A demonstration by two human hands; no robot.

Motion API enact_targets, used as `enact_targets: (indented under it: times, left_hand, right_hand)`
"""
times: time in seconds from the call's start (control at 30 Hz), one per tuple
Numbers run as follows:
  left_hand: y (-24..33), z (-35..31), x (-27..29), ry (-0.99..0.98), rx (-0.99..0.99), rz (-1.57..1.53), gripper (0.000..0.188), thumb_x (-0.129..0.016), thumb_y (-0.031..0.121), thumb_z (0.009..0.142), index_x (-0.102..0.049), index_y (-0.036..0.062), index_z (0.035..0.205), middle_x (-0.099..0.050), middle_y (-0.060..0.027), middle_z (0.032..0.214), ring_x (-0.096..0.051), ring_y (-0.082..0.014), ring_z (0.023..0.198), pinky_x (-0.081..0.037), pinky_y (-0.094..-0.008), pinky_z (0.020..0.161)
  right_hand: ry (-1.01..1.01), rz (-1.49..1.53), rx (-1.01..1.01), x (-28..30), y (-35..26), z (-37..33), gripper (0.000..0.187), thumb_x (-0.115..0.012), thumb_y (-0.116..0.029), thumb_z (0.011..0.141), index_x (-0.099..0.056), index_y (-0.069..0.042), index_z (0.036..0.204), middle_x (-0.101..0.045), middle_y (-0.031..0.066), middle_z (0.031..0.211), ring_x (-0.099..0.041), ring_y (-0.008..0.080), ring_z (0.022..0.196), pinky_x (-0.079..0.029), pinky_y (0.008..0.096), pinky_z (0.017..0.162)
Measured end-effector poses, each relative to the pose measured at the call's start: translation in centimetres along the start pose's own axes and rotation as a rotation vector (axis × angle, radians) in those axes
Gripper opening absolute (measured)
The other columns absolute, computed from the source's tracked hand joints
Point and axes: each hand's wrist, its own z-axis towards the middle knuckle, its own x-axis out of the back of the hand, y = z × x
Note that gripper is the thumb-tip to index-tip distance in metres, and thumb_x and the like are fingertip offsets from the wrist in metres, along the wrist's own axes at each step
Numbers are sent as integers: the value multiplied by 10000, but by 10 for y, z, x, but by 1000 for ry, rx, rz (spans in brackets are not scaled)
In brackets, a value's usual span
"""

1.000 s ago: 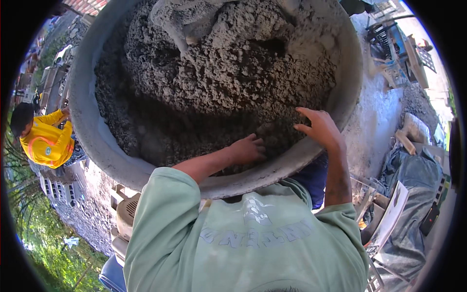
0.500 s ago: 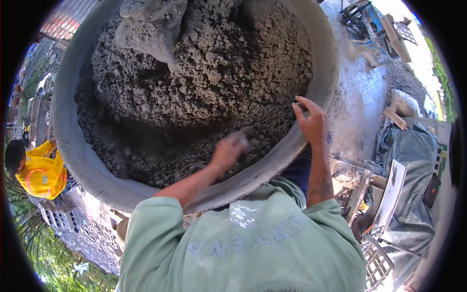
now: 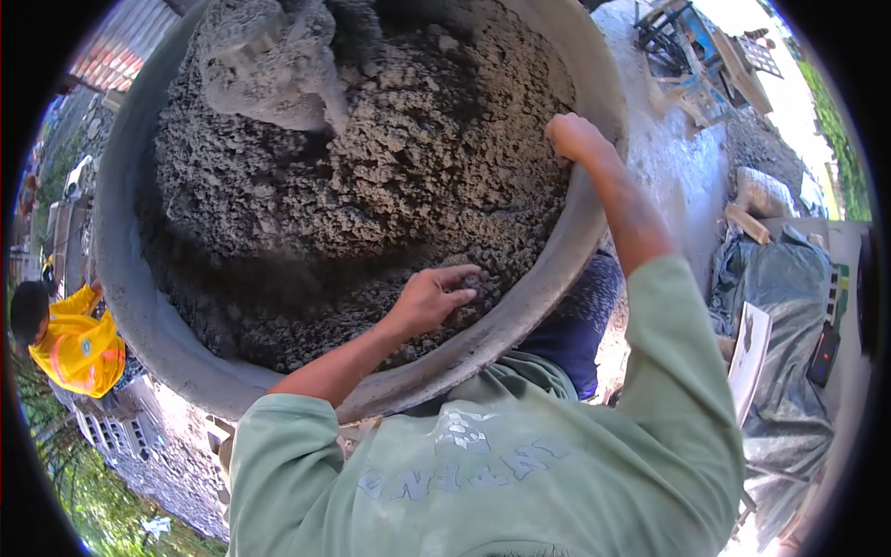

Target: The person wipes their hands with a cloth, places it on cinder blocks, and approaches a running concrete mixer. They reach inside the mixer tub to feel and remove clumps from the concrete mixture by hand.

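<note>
A large round metal pan (image 3: 603,209) with a raised, mix-coated rim holds crumbly grey cement mix (image 3: 390,186). My left hand (image 3: 427,299) is over the mix near the close edge, its thumb and index finger apart around a small gap. Bits of mix show just beyond those fingertips; I see nothing firmly held. At the right side of the pan, my right hand (image 3: 580,137) is closed with its fingers curled down by the inner wall. What it holds, if anything, is hidden. A mix-caked mixing paddle (image 3: 269,70) stands in the mix at the far left.
A person in a yellow top (image 3: 83,348) is left of the pan, near hollow blocks (image 3: 121,432). On the right lie a dark tarp (image 3: 784,297), a pale board (image 3: 748,362) and a filled sack (image 3: 763,192). A blue-and-wood frame (image 3: 705,60) stands far right.
My right hand has moved farther away along the rim, its spread fingers now curled. My left hand, blurred before, is steady with finger and thumb apart. The paddle has shifted slightly.
</note>
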Motion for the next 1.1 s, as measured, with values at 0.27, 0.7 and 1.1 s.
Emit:
enact_targets:
  times: [0.27,0.7,1.1]
  left_hand:
    - [14,-41,61,297,-89,202,407,-709,221,780,-641,192,1180,-660,-168,863,-646,-293,828,-489,-370,823]
    - [-23,-110,85,385,21,389,392,-675,293,795,-646,235,1182,-695,-90,878,-640,-289,871,-373,-433,929]
    - [-23,-115,108,702,-45,196,370,-671,212,788,-616,44,1113,-662,-172,996,-650,-283,889,-492,-354,780]
  right_hand:
    - [-76,-304,-292,-108,68,57,192,-544,-133,859,-676,-105,996,-653,105,1078,-624,278,1038,-511,450,847]
    - [-58,-567,-118,-120,78,60,179,-551,-159,850,-691,-104,945,-669,114,1023,-664,277,940,-547,402,768]
    - [-455,517,452,32,-92,-24,394,-595,-182,878,-545,30,1206,-637,139,1051,-589,191,933,-462,331,831]
